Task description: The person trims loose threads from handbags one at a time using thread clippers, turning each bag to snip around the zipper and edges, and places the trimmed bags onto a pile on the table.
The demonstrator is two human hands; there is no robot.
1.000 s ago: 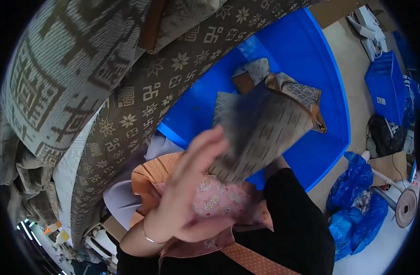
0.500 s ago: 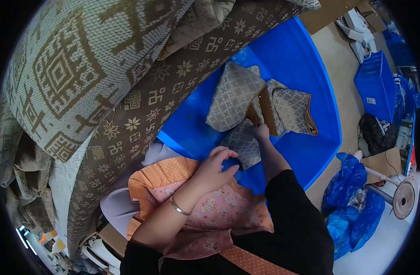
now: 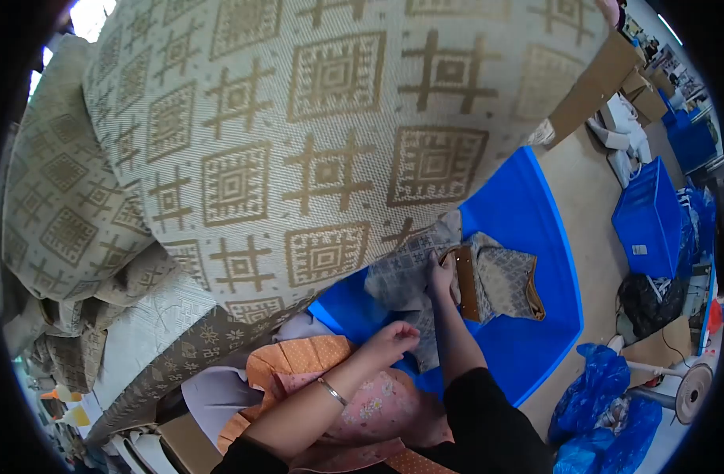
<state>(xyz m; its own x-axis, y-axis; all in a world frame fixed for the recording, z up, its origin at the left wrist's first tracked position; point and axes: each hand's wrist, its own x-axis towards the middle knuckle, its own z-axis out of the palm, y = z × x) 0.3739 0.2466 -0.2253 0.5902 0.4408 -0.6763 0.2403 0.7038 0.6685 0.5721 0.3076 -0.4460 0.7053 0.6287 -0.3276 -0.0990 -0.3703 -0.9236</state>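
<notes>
From here I see the right hand (image 3: 441, 276) in the blue bin (image 3: 555, 340), its grip pinched on a grey patterned piece (image 3: 401, 272); the left hand (image 3: 395, 341), near the bin's edge, keeps a loosely curled grip, slightly apart.

Smooth plastic bin (image 3: 536, 355); woven cloth pieces (image 3: 409, 276); strip (image 3: 468, 292) perhaps leather.
</notes>
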